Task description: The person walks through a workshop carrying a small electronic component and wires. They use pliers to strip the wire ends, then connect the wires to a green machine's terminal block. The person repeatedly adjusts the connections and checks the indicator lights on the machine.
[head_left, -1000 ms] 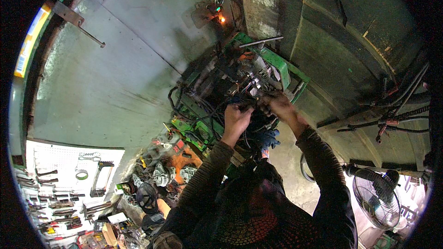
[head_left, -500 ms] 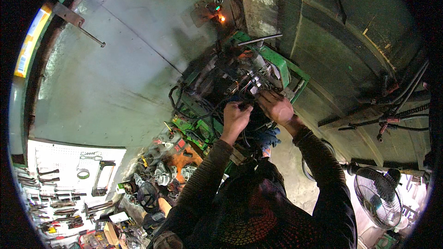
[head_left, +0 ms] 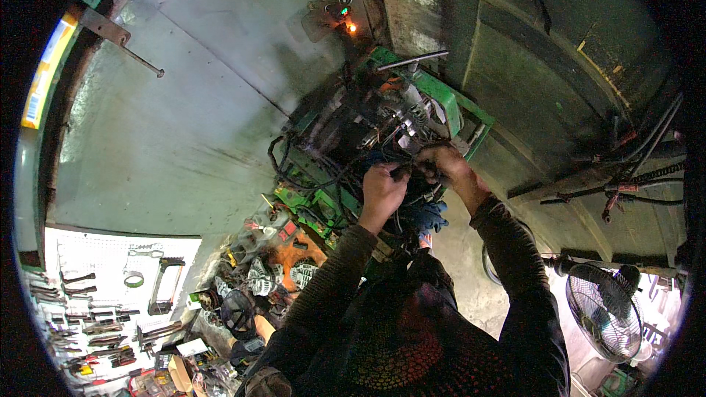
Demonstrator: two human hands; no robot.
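Both my hands work at the near end of a green-framed machine [head_left: 434,92] with a dark, greasy bed and a silver metal part [head_left: 407,132] on it. The fingers of my left hand [head_left: 382,191] are pinched together beside some dark cables; what lies between them is too dark to make out. Just to its right, my right hand [head_left: 447,165] has its fingers curled in near the silver part, and its fingertips are in shadow. A black cable [head_left: 331,180] loops along the machine's left side. Dark blue cloth [head_left: 426,217] hangs below my right wrist.
A steel T-handle [head_left: 413,62] sticks up at the machine's far end. Left of my arm lie several alternator-like parts [head_left: 262,276]. Tools hang on a white pegboard [head_left: 110,257] at lower left. A fan [head_left: 601,312] stands at lower right; hoses and a chain [head_left: 658,175] hang at right.
My left hand has shifted slightly right and nearer to me. My right hand has moved a little right and turned, its fingers drawing back from the silver part.
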